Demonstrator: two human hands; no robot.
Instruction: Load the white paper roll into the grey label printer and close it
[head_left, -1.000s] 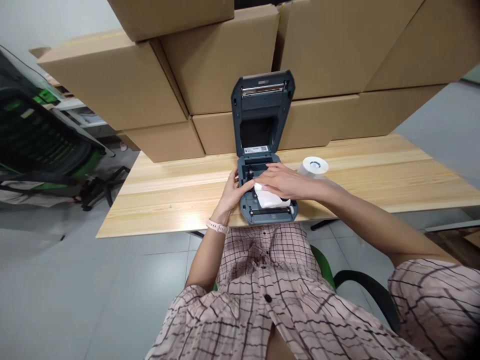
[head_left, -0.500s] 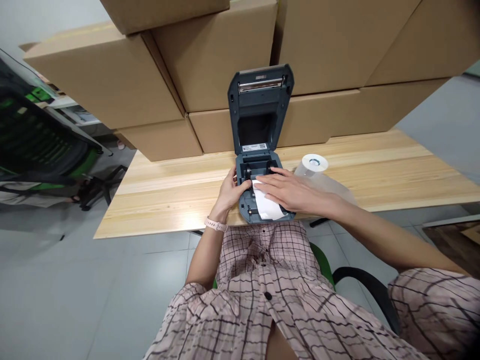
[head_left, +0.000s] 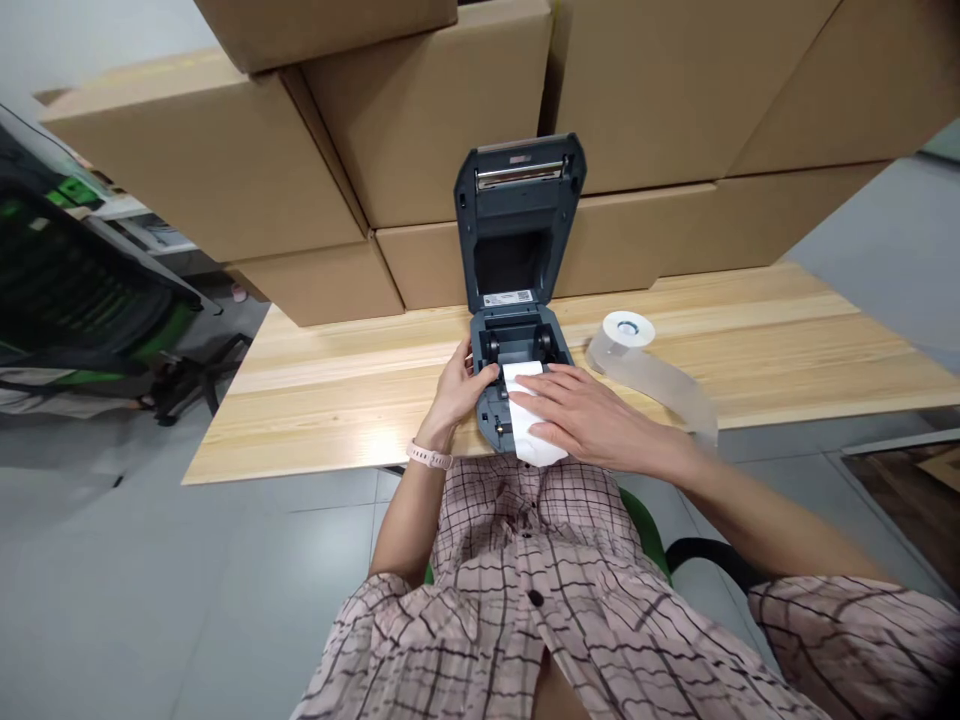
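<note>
A dark grey label printer stands open on the wooden table, lid tilted up and back. My left hand grips the printer's left side, fingers curled round its edge. My right hand lies flat with fingers stretched out on a white paper strip that runs from the printer's bay out over its front edge. A white label roll stands on the table to the right, with a translucent strip trailing from it toward the table's front edge.
Large cardboard boxes are stacked along the back of the table, right behind the printer. A black and green office chair stands on the grey floor at the left. I sit on a green chair at the table's front edge.
My right hand has slid toward me over the paper strip, which now reaches further out past the printer's front. The trailing strip from the roll is uncovered. My left hand stays on the printer.
</note>
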